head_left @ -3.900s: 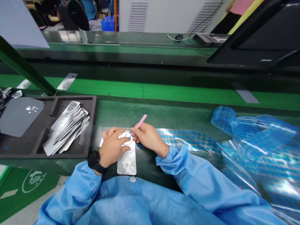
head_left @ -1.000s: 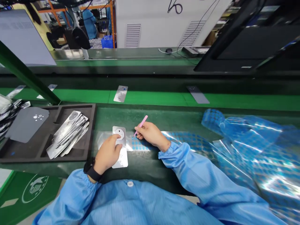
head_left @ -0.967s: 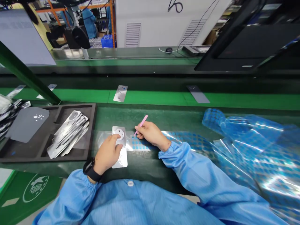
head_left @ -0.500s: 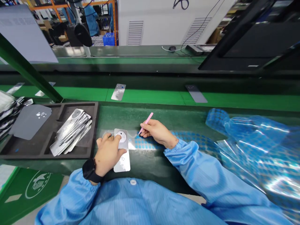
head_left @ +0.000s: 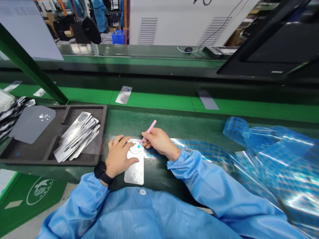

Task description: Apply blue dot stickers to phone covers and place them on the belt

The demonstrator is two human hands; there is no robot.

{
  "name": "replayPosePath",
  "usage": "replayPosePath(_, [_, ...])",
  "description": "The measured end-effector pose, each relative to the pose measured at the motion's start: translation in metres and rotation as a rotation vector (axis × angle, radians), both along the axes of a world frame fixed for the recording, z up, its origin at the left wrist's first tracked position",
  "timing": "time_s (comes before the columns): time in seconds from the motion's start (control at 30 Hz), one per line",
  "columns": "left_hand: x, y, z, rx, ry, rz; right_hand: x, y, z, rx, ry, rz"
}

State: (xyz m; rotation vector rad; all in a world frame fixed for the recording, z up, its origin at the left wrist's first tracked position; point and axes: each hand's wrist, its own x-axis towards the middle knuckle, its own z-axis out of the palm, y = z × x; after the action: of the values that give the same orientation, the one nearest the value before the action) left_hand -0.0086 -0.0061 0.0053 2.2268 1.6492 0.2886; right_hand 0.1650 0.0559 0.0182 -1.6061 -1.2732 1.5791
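Note:
A silver metal plate (head_left: 135, 169) with a round opening near its top lies on the dark green bench in front of me. My left hand (head_left: 118, 159) rests on the plate's left side, fingers spread, holding it down. My right hand (head_left: 157, 142) pinches pink tweezers (head_left: 149, 130), whose tip touches a small blue dot at the plate's round opening. Under my right wrist a clear film sheet (head_left: 199, 147) printed with rows of blue dots stretches off to the right.
A black foam tray (head_left: 32, 156) on the left holds a fanned stack of metal plates (head_left: 77, 135) and a grey sheet (head_left: 32, 122). On the green conveyor (head_left: 161, 101) lie a silver plate (head_left: 124, 94) and a grey plate (head_left: 207, 99). Crumpled blue-dotted film (head_left: 274, 156) fills the right.
My right hand has moved the tweezers from the dotted film to the plate's round opening, where a blue dot now shows. My left hand has spread flat on the plate.

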Motion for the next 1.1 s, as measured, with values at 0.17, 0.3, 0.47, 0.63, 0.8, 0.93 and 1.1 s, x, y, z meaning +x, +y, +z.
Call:
replayPosePath(0.17, [-0.001, -0.002, -0.004, 0.042, -0.022, -0.012, 0.002, 0.000, -0.008, 0.032, -0.072, 0.042])
replayPosePath(0.3, [-0.001, -0.002, -0.007, 0.070, -0.034, -0.009, 0.003, -0.001, -0.007, 0.041, -0.106, 0.041])
replayPosePath(0.47, [-0.001, -0.003, -0.010, 0.104, -0.049, -0.023, 0.002, -0.002, -0.005, 0.044, -0.140, 0.047])
replayPosePath(0.63, [-0.003, -0.004, -0.013, 0.150, -0.052, -0.032, 0.001, -0.004, 0.001, 0.042, -0.168, 0.041])
replayPosePath(0.8, [-0.004, -0.005, -0.012, 0.162, -0.032, -0.062, 0.000, -0.005, 0.003, 0.060, -0.181, 0.049])
replayPosePath(0.93, [-0.002, -0.005, -0.006, 0.127, 0.006, -0.079, 0.000, -0.005, 0.000, 0.083, -0.194, 0.060])
replayPosePath(1.1, [0.002, -0.005, 0.001, 0.084, 0.059, -0.094, 0.002, -0.007, -0.005, 0.133, -0.218, 0.078])
